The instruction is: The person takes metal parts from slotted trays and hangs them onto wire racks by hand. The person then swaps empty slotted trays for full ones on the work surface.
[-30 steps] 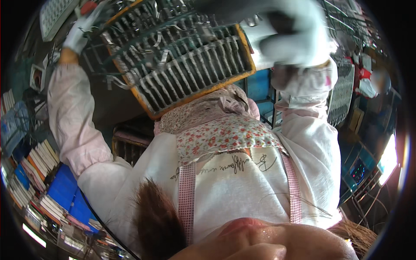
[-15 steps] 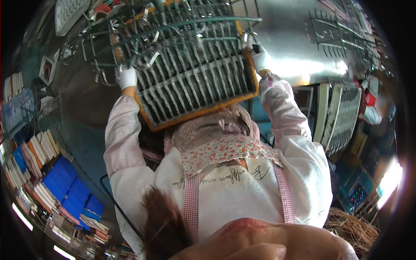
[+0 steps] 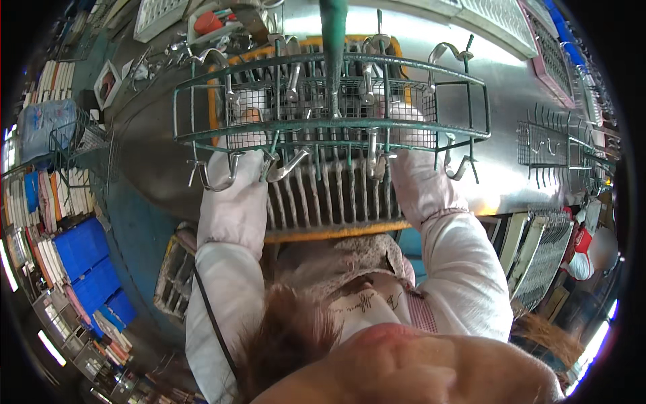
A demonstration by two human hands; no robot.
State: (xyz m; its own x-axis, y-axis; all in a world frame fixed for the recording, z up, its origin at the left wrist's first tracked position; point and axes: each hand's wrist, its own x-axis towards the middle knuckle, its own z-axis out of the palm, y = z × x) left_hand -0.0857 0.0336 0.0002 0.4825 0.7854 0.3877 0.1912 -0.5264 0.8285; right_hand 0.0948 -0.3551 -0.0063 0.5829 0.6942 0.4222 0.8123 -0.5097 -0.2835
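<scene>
A slotted tray (image 3: 323,202) with a yellow-orange frame lies on the steel table in front of me, filled with rows of grey, ridged strips. Both my arms reach forward over it. In front of my hands hangs a green wire rack (image 3: 330,125) with wire mesh and bent metal hooks. Through its mesh on the left shows part of my left hand (image 3: 250,116), above the tray's left side. Behind the mesh on the right is my white-gloved right hand (image 3: 405,116), by the tray's right side. The rack hides the fingers of both, so their grip does not show.
The steel table (image 3: 491,155) spreads to both sides. A second wire rack (image 3: 548,145) is at the right. Pale slotted trays (image 3: 498,23) lie at the back right. Below the table's right edge stand more trays (image 3: 545,259). Blue bins (image 3: 84,252) are at the left.
The tray has turned from a slant to nearly square before me. My hands have gone from its near side edges to farther forward, behind the wire rack, which now appears centred.
</scene>
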